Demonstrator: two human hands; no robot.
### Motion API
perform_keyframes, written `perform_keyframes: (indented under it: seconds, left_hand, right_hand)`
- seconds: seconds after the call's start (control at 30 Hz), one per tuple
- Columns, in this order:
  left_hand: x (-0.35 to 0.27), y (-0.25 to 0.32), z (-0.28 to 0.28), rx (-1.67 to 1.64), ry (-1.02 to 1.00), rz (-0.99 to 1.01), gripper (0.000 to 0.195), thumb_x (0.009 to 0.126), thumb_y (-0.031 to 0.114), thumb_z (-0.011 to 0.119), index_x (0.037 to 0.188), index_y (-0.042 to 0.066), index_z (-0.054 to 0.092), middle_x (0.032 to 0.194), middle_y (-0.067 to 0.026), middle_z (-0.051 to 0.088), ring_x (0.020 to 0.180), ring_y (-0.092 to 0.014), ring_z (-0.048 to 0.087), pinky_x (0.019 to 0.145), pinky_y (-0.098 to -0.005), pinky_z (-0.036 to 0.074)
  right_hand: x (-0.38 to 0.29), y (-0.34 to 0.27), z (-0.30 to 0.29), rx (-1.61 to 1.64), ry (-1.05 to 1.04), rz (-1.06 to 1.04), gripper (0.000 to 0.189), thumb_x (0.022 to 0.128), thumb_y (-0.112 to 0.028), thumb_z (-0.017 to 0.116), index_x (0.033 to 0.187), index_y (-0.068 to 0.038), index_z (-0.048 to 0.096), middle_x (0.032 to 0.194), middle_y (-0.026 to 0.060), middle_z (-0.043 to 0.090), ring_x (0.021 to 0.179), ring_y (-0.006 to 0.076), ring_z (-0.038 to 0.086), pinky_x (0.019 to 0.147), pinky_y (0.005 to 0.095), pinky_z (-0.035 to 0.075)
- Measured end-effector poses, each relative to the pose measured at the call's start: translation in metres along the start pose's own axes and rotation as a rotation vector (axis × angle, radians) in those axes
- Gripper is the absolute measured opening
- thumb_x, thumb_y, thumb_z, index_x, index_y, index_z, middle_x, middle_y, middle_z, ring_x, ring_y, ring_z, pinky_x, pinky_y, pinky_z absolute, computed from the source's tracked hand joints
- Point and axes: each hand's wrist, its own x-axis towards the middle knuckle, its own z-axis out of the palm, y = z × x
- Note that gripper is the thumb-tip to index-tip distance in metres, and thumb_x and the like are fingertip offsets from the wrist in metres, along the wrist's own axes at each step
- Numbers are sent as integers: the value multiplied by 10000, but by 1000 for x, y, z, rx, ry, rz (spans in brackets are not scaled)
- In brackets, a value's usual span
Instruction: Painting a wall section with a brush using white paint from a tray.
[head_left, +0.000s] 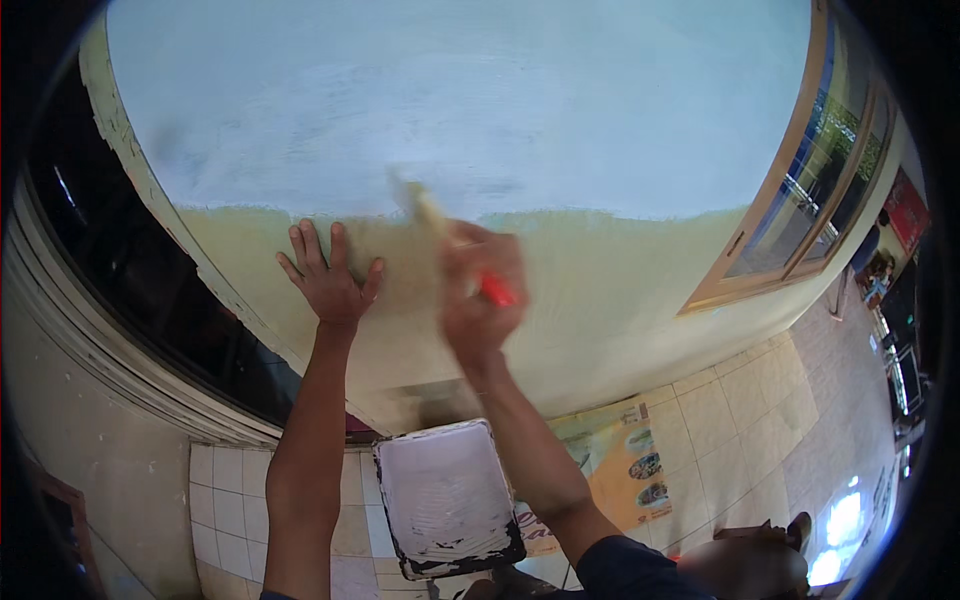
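Observation:
My right hand (484, 292) grips a paintbrush (426, 208) with a red handle end, blurred by motion. The bristles point up and left at the lower edge of pale blue-white paint (465, 135) on the wall. My left hand (326, 277) lies flat with spread fingers on the yellowish lower wall (600, 277), its fingertips just below the paint edge. Below and between my arms is a paint tray (446, 487) with a ribbed floor, coated in whitish paint and dark along its rim.
A printed banner sheet (630, 465) lies on the tiled floor (720, 420) at the wall's foot. A wood-framed window (795, 180) is at the right, a dark opening (150, 225) at the left. A blurred round shape (746, 566) sits low right. Part of a person (862, 247) shows far right.

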Motion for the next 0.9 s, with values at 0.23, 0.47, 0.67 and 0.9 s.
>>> perform_keyframes:
  seconds: [0.23, 0.47, 0.67, 0.9]
  left_hand:
    - [14, 8, 1, 15, 19, 16, 745, 917, 620, 480, 1505, 175, 374, 1559, -220, 289, 1442, -433, 270, 1099, -716, 93]
    - [5, -3, -6, 52, 2, 23, 732, 926, 605, 468, 1514, 181, 369, 1563, -219, 283, 1442, -433, 269, 1100, -714, 84]
    - [15, 5, -2, 36, 20, 18, 729, 923, 612, 465, 1505, 179, 389, 1557, -225, 296, 1432, -442, 286, 1103, -711, 90]
    - [7, -11, -7, 91, 10, 18, 720, 937, 604, 444, 1497, 154, 399, 1549, -233, 309, 1431, -441, 288, 1105, -710, 84]
  right_hand:
    - [36, 3, -85, -233, 423, 33, 199, 904, 80, 628, 1031, -7, 501, 1041, 185, 620, 937, 249, 629, 793, 322, 536]
    - [11, 2, -27, 61, 94, 110, 201, 834, 103, 672, 956, -31, 584, 930, 112, 655, 884, 240, 664, 751, 308, 540]
    - [31, -6, -87, -146, 469, 98, 163, 883, 89, 621, 974, -7, 525, 1004, 150, 613, 931, 244, 631, 743, 307, 542]
    - [-5, -4, -31, -78, 219, 263, 175, 890, 96, 624, 968, -14, 513, 982, 150, 625, 932, 255, 643, 797, 323, 546]
